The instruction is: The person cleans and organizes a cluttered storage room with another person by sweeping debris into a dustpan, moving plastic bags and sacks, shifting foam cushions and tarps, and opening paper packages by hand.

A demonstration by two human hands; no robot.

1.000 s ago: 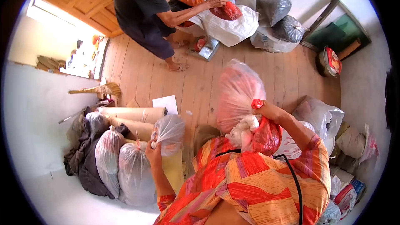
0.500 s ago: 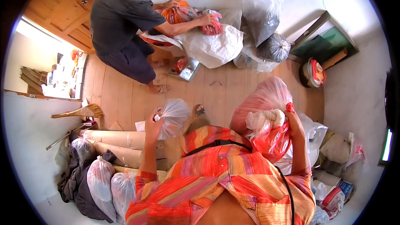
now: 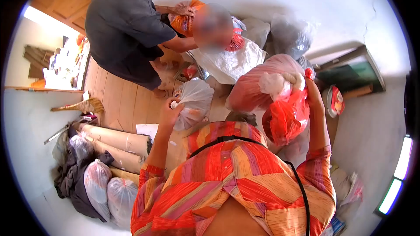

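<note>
Left hand (image 3: 170, 111) — clamping clear bag (image 3: 194, 100) by its neck, above floor (image 3: 114, 100) | right hand (image 3: 313, 91) — gripping red bag (image 3: 285, 120), pink bag (image 3: 258, 83) bulging alongside | co-worker (image 3: 127, 22) bending near white sack (image 3: 232, 64)

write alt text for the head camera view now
The wearer's left hand holds a whitish plastic bag, the right hand a pink bag and a red bag. Beyond, another person bends over more bags.

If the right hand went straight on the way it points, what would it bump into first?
Beyond the red bag it grips, the right hand would probably meet the grey plastic bags by the wall, though depth is unclear here.
</note>
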